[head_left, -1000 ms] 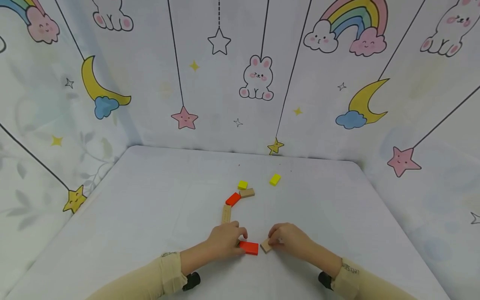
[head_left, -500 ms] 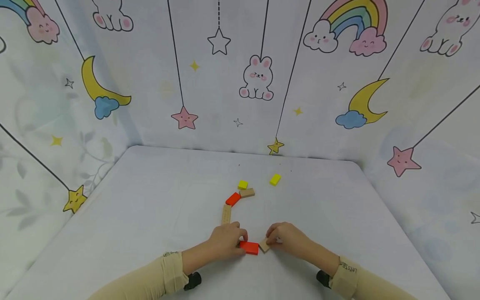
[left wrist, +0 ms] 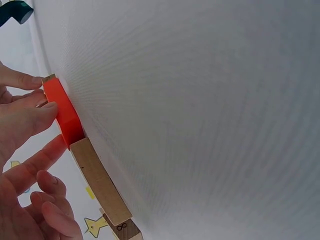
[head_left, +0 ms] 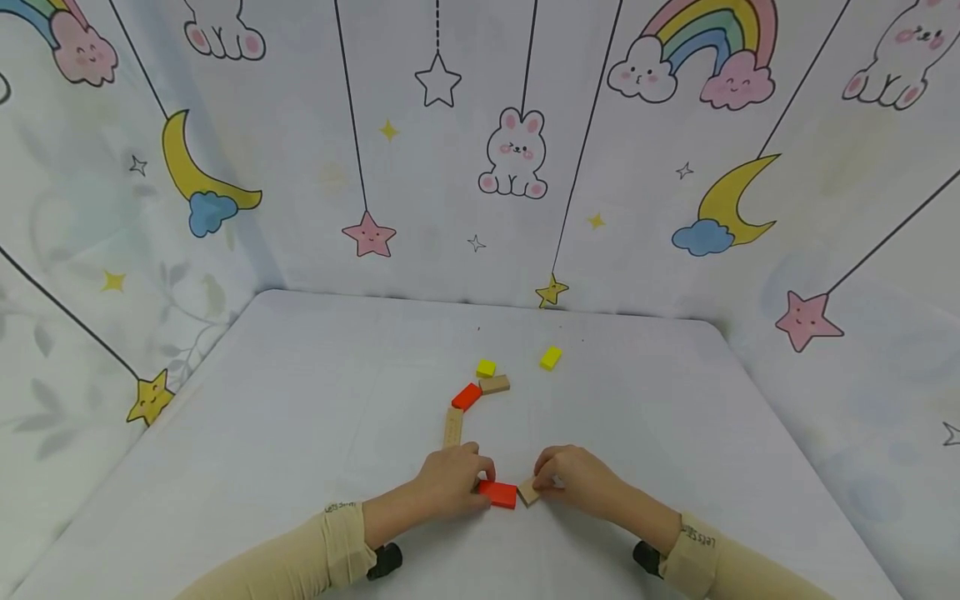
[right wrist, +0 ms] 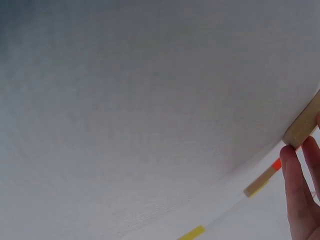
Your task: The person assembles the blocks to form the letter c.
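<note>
My left hand [head_left: 452,482] pinches a red block [head_left: 498,494] lying flat on the white table, thumb on its near side, as the left wrist view shows. Just right of it, my right hand [head_left: 581,479] grips a plain wooden block [head_left: 528,492] between thumb and fingers, its corner at the red block's right end. In the left wrist view, another wooden block [left wrist: 100,180] joins the red block's other end, followed by a darker wooden block [left wrist: 129,231] with a figure-like mark. My left hand mostly hides these two in the head view.
Beyond my left hand, a wooden block [head_left: 453,427], a red block [head_left: 467,397] and a wooden block [head_left: 494,384] form a curve. One yellow block [head_left: 486,368] touches or nearly touches its far end; another yellow block [head_left: 551,358] lies apart on the table [head_left: 337,375].
My right hand has slid its wooden block slightly left, closing the small gap to the red block. My left hand has stayed nearly still.
</note>
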`<state>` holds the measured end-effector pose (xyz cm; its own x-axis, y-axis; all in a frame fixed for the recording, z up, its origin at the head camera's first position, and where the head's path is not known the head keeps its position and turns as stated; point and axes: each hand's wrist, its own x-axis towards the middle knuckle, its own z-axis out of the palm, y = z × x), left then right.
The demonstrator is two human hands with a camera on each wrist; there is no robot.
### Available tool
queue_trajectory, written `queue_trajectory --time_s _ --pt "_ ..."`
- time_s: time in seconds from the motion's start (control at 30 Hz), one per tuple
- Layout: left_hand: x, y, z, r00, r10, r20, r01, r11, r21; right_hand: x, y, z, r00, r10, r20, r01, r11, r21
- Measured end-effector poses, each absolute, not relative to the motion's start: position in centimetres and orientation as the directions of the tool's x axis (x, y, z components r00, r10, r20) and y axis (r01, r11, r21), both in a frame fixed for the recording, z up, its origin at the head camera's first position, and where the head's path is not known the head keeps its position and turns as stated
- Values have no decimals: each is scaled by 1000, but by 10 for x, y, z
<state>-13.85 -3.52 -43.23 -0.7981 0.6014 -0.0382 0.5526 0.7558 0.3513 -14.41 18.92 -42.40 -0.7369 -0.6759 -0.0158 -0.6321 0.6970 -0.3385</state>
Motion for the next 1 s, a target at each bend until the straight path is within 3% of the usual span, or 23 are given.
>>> queue_trajectory --time_s 0.73,1.0 --pt "-138 -36 -431 -785 619 -3 582 739 339 -144 191 -420 -727 -687 -11 -636 678 -369" --pt "-155 -44 -420 -841 541 -19 486 770 415 -153 193 -413 -785 -618 -41 -564 741 -364"
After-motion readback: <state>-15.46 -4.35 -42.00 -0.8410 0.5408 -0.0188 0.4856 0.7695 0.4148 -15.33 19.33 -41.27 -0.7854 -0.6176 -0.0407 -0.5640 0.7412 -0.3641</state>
